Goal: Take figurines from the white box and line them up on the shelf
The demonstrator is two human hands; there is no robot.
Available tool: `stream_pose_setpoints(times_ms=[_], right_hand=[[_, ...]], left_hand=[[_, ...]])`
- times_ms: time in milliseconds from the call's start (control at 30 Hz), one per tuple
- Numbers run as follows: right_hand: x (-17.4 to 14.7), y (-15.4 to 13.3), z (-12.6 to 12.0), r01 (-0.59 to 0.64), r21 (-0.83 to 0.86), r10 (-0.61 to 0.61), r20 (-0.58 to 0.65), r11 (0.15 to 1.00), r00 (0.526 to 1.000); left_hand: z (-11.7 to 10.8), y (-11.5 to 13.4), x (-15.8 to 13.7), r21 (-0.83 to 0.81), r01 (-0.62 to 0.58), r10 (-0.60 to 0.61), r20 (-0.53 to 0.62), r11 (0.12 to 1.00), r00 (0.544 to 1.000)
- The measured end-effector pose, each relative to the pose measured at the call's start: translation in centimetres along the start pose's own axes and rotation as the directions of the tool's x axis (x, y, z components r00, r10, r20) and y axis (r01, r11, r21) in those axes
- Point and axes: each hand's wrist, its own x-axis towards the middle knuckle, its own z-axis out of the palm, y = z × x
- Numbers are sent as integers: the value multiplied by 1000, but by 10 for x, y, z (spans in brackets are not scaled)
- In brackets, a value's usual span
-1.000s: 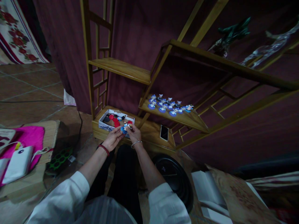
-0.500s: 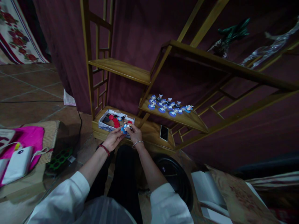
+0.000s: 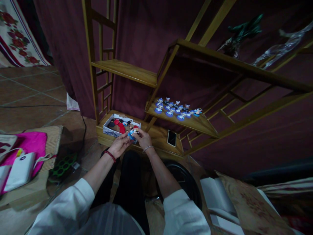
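Note:
A small toy figurine (image 3: 132, 133) with a blue base and white parts is held between both hands, just over the near edge of an open box. My left hand (image 3: 120, 144) has its fingers closed on the blue base. From the other side, my right hand (image 3: 143, 140) pinches the figurine's upper part. Inside the shallow patterned box (image 3: 109, 131) lie red, black and blue pieces, partly hidden by the hands. Several small figurines (image 3: 170, 111) with purple or blue bases stand in rows on the shelf to the right.
The wooden display rack (image 3: 127, 72) fills the space ahead, with uprights and shelf edges. A phone (image 3: 171, 138) lies on its bottom board. A round black object (image 3: 182, 181) sits by my right arm. Left, a white power bank (image 3: 21, 171) rests on pink cloth.
My right forearm has shifted slightly to the right, its wrist turning a little around the figurine. Both hands keep hold of the figurine; the things on the shelves stay put.

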Motion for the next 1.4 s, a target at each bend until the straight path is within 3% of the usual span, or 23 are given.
stream_pose_setpoints(times_ms=[300,567,767,1133,1400], right_hand=[[3,-12,-22,76,-56,-68,124,996,990],[4,-54,-69,202,-200,-146,263,959,954],[2,-73,-94,266,-362,-162,295,893,942],[3,-66,-100,341,-451,-217,304,825,928],[10,-69,-90,314,-411,-205,288,856,935]], left_hand=[[11,-3,-3,10,6,-7,58,1000,998],[41,-6,-3,-19,10,-7,182,1000,983],[57,-14,-2,-36,33,-24,219,999,975],[63,-18,0,-30,30,-22,224,999,974],[58,-9,5,-2,36,-35,205,999,978]])
